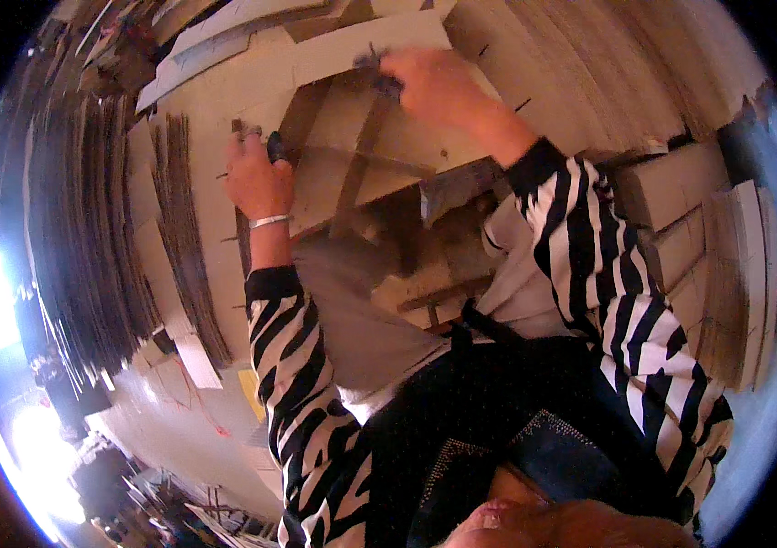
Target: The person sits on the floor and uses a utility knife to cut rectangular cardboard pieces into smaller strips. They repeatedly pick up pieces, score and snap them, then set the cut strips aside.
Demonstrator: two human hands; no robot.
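Cardboard pieces (265,82) lie in front of me, with narrow dark slots cut in them. At the left of an open cardboard frame is my left hand (260,178), its fingers curled and the thumb tipped in black; a silvery bracelet circles the wrist. What those fingers hold, if anything, is hidden. Farther out and to the right, my right hand (438,87) is bent closed over a pale cardboard strip (361,41). Something dark sits at its fingertips, blurred, so I cannot tell whether it is a finger covering or a held thing.
Tall stacks of cardboard sheets (87,228) stand on the left, with a thinner stack (189,247) nearer me. More cardboard (745,283) leans on the right. Large sheets (589,73) lie at the far right. Loose scraps (215,511) clutter the lower left.
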